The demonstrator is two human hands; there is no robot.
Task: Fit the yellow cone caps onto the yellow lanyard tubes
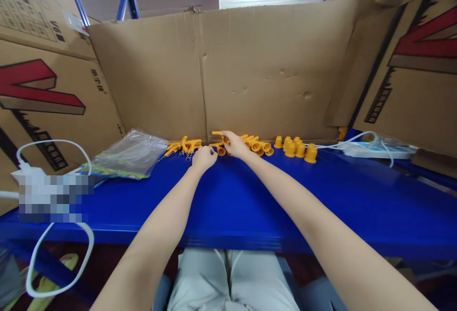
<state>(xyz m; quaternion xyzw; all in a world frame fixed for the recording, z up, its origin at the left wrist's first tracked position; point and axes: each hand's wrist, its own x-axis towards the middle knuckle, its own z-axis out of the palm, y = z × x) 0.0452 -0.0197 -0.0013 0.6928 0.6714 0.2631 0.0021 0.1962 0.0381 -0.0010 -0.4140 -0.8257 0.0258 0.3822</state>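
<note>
My right hand is closed around an orange-yellow piece with a cup-shaped end, and a short orange rod sticks out to its left. Just beside it, my left hand is closed with its fingertips together; what it pinches, if anything, is hidden. Left of that hand lies a heap of orange handles with thin metal spirals. Behind and right of my right hand lie several orange pieces with open cup ends. Farther right, orange stepped caps stand in a group.
A clear plastic bag lies left on the blue table. A cardboard sheet walls off the back, with large cartons at both sides. A white power strip is at right; a white cable loops at left.
</note>
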